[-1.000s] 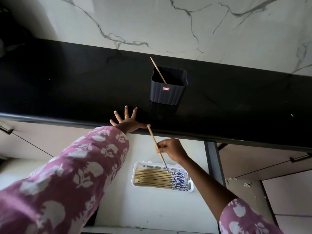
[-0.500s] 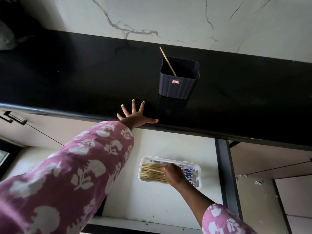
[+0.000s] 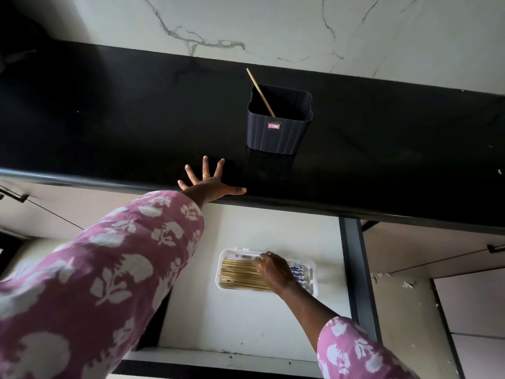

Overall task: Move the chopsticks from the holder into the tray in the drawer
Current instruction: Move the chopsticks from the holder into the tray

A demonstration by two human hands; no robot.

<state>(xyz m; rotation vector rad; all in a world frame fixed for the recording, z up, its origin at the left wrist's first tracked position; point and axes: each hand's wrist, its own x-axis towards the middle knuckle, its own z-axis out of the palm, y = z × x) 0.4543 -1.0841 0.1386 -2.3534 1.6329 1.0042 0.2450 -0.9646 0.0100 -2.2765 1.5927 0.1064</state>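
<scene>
A dark ribbed holder stands on the black counter with a single wooden chopstick leaning out of it. Below, in the open drawer, a white tray holds several chopsticks lying side by side, their blue-patterned ends to the right. My right hand lies palm down on those chopsticks, fingers bent toward the tray's far edge; its grip is hidden under the hand. My left hand rests flat on the counter's front edge, fingers spread, left of the holder.
A marble wall backs the counter. A dark vertical divider borders the drawer on the right. Closed cabinet fronts with dark handles lie on both sides. The drawer's front edge is nearest me.
My right hand carried a chopstick down from the counter edge into the tray and now rests on the chopsticks there. My left hand stayed flat on the counter.
</scene>
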